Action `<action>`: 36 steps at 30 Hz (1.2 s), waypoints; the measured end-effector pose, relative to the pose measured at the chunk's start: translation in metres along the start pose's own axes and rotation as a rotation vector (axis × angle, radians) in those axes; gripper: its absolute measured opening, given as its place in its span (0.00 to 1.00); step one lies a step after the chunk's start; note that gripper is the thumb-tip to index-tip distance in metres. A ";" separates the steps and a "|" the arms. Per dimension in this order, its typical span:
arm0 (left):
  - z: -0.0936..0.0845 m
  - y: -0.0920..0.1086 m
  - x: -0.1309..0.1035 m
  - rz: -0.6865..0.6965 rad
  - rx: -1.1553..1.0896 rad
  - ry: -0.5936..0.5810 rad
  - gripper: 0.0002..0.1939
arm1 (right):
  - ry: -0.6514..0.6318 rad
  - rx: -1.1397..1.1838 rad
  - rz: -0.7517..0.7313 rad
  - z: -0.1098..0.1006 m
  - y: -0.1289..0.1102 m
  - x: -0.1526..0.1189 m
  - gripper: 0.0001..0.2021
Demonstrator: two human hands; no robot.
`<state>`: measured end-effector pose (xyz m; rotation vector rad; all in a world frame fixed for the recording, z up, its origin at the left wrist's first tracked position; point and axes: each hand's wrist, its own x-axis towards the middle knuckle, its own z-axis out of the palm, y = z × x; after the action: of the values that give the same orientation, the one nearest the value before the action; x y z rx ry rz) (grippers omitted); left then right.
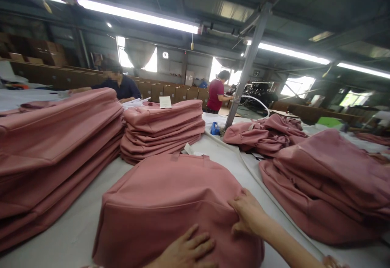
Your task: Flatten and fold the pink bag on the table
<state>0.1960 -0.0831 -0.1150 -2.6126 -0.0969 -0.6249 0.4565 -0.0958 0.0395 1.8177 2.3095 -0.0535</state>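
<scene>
A large pink bag with a smooth leather-like surface stands on the white-covered table in front of me. Short straps and a pale tag show at its top edge. My left hand lies flat against the bag's lower front, its fingers spread. At the bag's right side, my right hand has its fingers and thumb closed on the pink material, which creases beside them. The bag's underside is out of view.
Stacked pink bags rise at the left and behind. More pink bags lie in a heap at the right. A metal post and a blue tape dispenser stand farther back. Two people are beyond the table.
</scene>
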 end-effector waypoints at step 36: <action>-0.156 -0.096 0.026 -0.674 -0.093 -0.558 0.09 | 0.627 -0.028 -0.321 0.014 0.051 -0.094 0.14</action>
<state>0.1390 -0.0669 0.0601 -2.7457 -1.1725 -0.0730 0.5281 -0.1753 0.0475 1.5849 2.9774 0.5764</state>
